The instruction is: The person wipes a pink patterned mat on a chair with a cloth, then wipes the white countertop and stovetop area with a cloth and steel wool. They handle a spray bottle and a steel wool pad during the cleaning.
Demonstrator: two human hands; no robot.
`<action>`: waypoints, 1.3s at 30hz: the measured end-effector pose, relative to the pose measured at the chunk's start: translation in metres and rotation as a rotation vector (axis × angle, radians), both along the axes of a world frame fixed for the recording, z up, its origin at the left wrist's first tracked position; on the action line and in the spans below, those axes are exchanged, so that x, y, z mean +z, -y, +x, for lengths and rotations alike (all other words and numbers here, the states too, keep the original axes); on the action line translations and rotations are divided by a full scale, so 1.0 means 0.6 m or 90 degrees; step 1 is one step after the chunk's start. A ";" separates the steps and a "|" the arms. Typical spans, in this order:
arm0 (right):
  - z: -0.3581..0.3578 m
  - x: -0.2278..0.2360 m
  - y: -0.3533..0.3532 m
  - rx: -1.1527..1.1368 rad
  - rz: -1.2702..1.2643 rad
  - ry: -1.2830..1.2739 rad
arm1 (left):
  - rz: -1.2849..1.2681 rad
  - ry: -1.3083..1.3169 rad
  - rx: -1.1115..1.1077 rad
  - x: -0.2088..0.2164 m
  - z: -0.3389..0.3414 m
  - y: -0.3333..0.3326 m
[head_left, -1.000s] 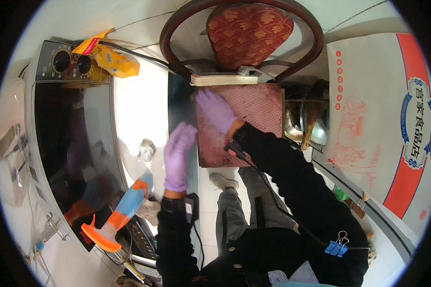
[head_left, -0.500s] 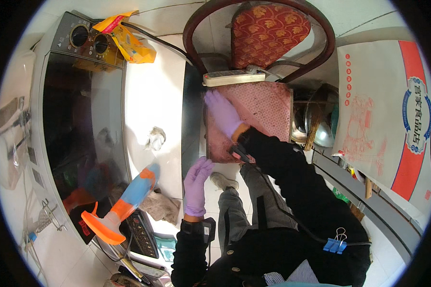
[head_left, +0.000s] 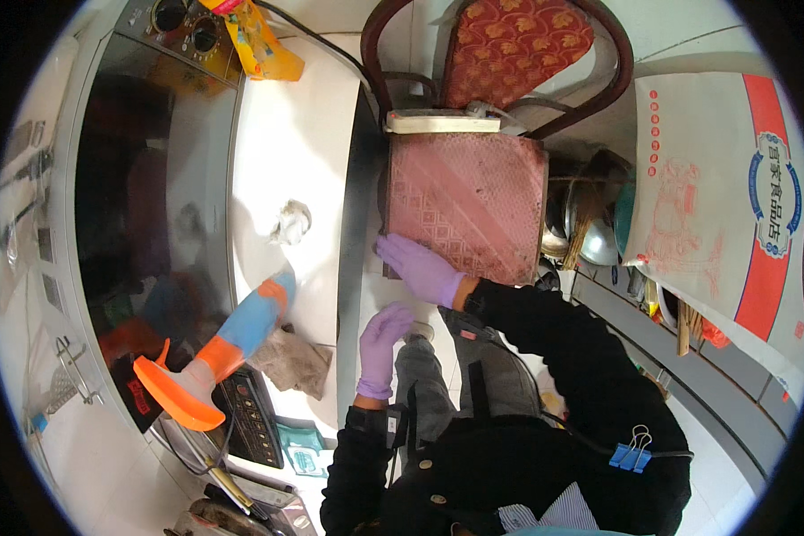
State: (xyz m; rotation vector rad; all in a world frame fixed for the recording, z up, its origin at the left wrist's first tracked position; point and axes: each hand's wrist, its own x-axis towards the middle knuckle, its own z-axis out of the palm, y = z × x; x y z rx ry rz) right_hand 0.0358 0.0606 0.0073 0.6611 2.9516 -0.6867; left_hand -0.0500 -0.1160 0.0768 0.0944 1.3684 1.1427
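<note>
From where I stand, the biggest thing here is the oven (head_left: 143,232) on the left, dark glass across its front and two knobs at its top corner. The person (head_left: 545,469), in a black top and grey trousers, is next to it. A large white printed sheet (head_left: 688,205) with a red band leans over on the right. Beside the oven runs the white table (head_left: 308,134), brightly lit. Ahead stands a brown-framed chair (head_left: 514,58) with a red patterned back, and right in front of that back lies the square pink panel (head_left: 482,192), worn and patterned, between the table and some metal pans (head_left: 596,234).

An orange and blue spray bottle (head_left: 241,335) shows before the oven, its trigger head toward the oven's lower corner. Near it is a flat black device (head_left: 255,415).

The right hand (head_left: 420,272), in a purple glove, is flat and open, its fingers together over the panel's near left corner; I can't tell whether they press on it. The left hand (head_left: 387,348), gloved alike, is just nearer the body, relaxed and open, fingers slightly bent.

A brown cloth (head_left: 295,362) lies crumpled on the table's near part. A pale power strip (head_left: 444,121) runs along the panel's far edge. Smaller again are a yellow packet (head_left: 263,49) by the knobs, a crumpled white wad (head_left: 290,222) on the table, and a blue binder clip (head_left: 631,457) at the right sleeve.
</note>
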 end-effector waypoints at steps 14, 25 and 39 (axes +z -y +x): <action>0.010 -0.073 0.074 -0.179 -0.072 -0.270 | -0.029 -0.017 0.020 -0.004 -0.006 0.078; -0.006 -0.036 0.103 -0.382 -0.103 -0.257 | -0.084 -0.020 0.009 -0.019 -0.002 0.105; -0.006 -0.057 0.128 -0.338 -0.111 -0.178 | -0.051 -0.021 0.007 -0.027 -0.002 0.118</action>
